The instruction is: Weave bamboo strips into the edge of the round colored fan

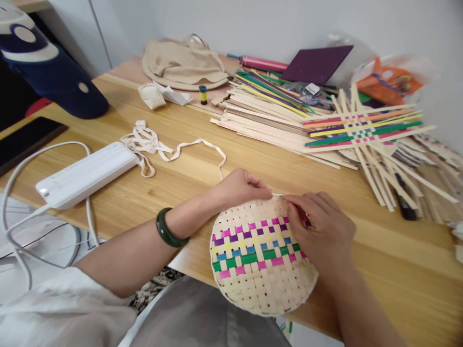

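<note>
From your head camera, a round woven disc with pink, purple, yellow, blue and green bands is held at the near edge of the wooden table, partly above your lap. Your left hand pinches its far rim, thumb and finger narrow; just to the right, your right hand grips the same rim between thumb and curled fingers. A pale tape runs from a loose heap on the left and disappears behind your left hand; whether it joins the rim is hidden. The step in hand looks like working the rim's edging; the next move seems to call for keeping that edge flat and snug between both pinches. Far right, an unfinished weave lies near pale strips.
</note>
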A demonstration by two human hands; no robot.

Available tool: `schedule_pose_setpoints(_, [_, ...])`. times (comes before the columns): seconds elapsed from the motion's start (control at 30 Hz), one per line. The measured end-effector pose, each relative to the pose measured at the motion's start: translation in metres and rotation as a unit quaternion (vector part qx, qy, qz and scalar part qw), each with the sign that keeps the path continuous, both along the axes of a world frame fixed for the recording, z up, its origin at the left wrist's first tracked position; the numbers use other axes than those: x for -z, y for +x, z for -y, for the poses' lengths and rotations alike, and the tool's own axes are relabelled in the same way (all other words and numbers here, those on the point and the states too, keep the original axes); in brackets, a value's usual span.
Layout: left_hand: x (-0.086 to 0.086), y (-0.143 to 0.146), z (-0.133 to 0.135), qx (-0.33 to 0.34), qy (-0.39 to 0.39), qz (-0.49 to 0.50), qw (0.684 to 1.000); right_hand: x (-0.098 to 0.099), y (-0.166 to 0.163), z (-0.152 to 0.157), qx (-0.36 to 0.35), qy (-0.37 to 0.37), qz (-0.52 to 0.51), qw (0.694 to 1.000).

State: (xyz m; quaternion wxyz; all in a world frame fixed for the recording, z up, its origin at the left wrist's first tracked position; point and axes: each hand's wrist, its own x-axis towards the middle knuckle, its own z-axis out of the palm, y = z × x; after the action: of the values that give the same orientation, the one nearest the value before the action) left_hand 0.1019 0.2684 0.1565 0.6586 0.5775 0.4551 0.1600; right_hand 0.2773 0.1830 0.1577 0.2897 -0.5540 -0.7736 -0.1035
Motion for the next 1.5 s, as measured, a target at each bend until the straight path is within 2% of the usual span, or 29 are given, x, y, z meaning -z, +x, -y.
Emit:
schedule_pose_setpoints(0.33, [0.001, 0.001, 0.001, 0.000, 0.015, -0.007, 1.000, 0.001, 0.000, 0.001, -0.004, -0.002, 0.038, 0.999])
schedule_pose_setpoints(0.67, [0.002, 0.004, 0.006, 0.010, 0.101, -0.033, 0.994, -0.002, -0.013, 0.002, -0.001, -0.005, 0.142, 0.990])
schedule_pose_setpoints(0.87, [0.001, 0.001, 0.002, 0.002, 0.097, -0.037, 0.995, -0.004, -0.009, 0.005, 0.066, 0.008, 0.076, 0.995])
schedule_pose_setpoints(1.03, [0.000, 0.002, 0.004, 0.004, 0.106, -0.028, 0.994, -0.002, -0.012, 0.005, 0.043, 0.005, 0.083, 0.996])
schedule_pose_setpoints(1.1, [0.000, 0.003, 0.005, 0.008, 0.100, -0.023, 0.995, 0.001, -0.015, 0.004, 0.042, -0.007, 0.080, 0.996])
schedule_pose_setpoints(1.17, [-0.001, 0.003, 0.006, 0.008, 0.078, -0.020, 0.997, 0.001, -0.013, 0.002, 0.065, -0.055, 0.018, 0.996])
schedule_pose_setpoints(1.23, [-0.002, 0.002, 0.006, 0.007, 0.053, -0.020, 0.998, -0.004, -0.004, 0.001, 0.066, -0.163, -0.115, 0.978])
schedule_pose_setpoints(1.3, [-0.001, 0.001, 0.005, 0.011, 0.038, -0.026, 0.999, -0.014, 0.013, 0.000, 0.025, -0.279, -0.281, 0.918])
schedule_pose_setpoints(1.33, [-0.001, 0.001, 0.004, 0.013, 0.035, -0.030, 0.999, -0.021, 0.024, -0.001, 0.007, -0.303, -0.357, 0.884])
schedule_pose_setpoints(1.4, [0.000, 0.001, 0.002, 0.016, 0.031, -0.035, 0.999, -0.034, 0.046, -0.003, -0.002, -0.279, -0.477, 0.834])
schedule_pose_setpoints(1.5, [0.001, 0.001, 0.001, 0.021, 0.021, -0.035, 0.999, -0.047, 0.073, -0.006, 0.047, -0.213, -0.579, 0.785])
